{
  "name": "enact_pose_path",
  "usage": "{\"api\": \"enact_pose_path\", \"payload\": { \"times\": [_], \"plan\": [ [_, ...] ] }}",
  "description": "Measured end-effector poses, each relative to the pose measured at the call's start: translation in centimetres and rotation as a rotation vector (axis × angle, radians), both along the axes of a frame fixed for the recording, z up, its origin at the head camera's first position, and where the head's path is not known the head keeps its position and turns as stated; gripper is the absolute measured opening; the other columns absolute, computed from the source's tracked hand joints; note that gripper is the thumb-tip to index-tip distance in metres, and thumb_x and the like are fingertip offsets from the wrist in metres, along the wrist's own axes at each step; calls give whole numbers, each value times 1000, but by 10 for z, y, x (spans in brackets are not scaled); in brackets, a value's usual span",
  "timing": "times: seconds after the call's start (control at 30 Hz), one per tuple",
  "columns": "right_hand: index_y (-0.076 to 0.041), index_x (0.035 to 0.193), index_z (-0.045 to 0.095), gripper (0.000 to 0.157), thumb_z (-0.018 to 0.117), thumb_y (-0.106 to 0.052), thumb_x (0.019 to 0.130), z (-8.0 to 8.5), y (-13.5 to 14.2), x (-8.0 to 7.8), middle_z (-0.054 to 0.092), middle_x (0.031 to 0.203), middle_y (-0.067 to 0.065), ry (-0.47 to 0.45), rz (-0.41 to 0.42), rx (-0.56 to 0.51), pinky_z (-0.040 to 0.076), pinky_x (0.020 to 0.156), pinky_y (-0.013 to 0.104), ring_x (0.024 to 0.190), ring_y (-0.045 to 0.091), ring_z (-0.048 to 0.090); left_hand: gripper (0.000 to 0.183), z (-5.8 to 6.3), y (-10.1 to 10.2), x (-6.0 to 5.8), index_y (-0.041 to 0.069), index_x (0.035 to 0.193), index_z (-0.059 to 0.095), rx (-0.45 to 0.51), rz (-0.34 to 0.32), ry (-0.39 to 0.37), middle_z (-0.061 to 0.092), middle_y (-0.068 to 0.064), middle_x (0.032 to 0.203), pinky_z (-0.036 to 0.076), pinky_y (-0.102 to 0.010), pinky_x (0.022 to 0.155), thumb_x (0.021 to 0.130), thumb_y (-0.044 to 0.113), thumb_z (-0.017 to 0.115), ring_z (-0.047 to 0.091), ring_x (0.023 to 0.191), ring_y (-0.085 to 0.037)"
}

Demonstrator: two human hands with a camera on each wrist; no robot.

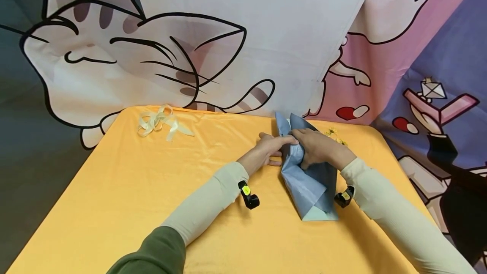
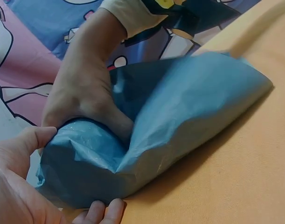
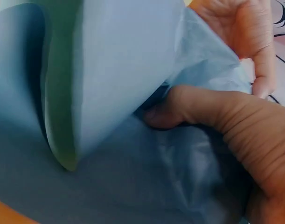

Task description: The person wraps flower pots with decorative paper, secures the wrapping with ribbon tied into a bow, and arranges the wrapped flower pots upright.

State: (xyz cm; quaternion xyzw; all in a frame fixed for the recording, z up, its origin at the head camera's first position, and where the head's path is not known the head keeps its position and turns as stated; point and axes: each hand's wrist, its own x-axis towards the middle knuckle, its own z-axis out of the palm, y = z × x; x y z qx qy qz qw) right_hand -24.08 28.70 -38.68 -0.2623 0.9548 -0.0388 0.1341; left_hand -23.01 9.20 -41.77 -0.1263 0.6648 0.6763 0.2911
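Note:
A sheet of blue wrapping paper [image 1: 304, 185] with a pale green inner side lies folded and gathered on the right part of the table. My left hand [image 1: 269, 149] grips its left side, thumb on top and fingertips under the lower edge in the left wrist view. From the right, my right hand [image 1: 317, 147] holds the gathered middle. In the right wrist view, the thumb [image 3: 168, 112] of that hand presses into a fold, and its other fingers are hidden. Whatever the paper encloses is out of sight.
Small yellow flowers [image 1: 335, 135] show behind my right wrist. A loose cream ribbon [image 1: 163, 121] lies near the far left edge of the yellow-covered table [image 1: 152, 206]. Cartoon-printed cloth [image 1: 228, 33] hangs right behind the table. A black camera mount sits on each wrist.

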Motion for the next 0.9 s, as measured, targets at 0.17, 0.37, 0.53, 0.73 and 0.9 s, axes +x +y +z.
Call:
{"api": "enact_pose_path", "payload": {
  "times": [0.17, 0.37, 0.53, 0.73, 0.9],
  "plan": [
    [1, 160, 48, 111, 108, -14, 68, -4, 2, 1, 64, 155, 24, 39, 8, -67, 50, 120, 68, 147, 50, 58, 144, 0, -2, 0, 10, 180, -6, -10, -12, 44, 56, -22, 162, 67, -51, 103, 85, 50, 95, 66, 142, -35],
    [6, 164, 35, 126, 111, -19, 65, -9, 6, 6, 66, 146, 31, 76, -3, -60, 57, 113, 64, 132, 49, 68, 98, -12, -11, -3, 10, 159, 34, -217, -118, 478, 52, -15, 149, 57, -37, 98, 92, 56, 89, 60, 119, -27],
    [10, 165, 26, 137, 112, -22, 64, -10, 4, 6, 65, 143, 37, 95, -9, -46, 57, 112, 64, 126, 51, 70, 72, -11, -32, -27, 13, 163, 41, -471, -455, 1013, 50, -11, 160, 33, -49, 128, 100, 31, 73, 42, 151, -30],
    [16, 166, 23, 139, 110, -30, 68, -6, 0, 6, 74, 138, 32, 85, -26, 26, 43, 125, 71, 145, 56, 53, 94, 0, -37, -53, 12, 175, 34, -638, -876, 1136, 53, -8, 172, 11, -50, 145, 94, 11, 82, 30, 171, -33],
    [17, 168, 17, 139, 108, -26, 73, -5, 2, 7, 52, 162, 38, 28, -56, 5, 43, 126, 69, 152, 58, 44, 94, 0, -23, -58, 9, 171, 42, -733, -984, 1201, 52, -6, 173, 14, -45, 145, 92, 19, 91, 42, 166, -26]
  ]
}}
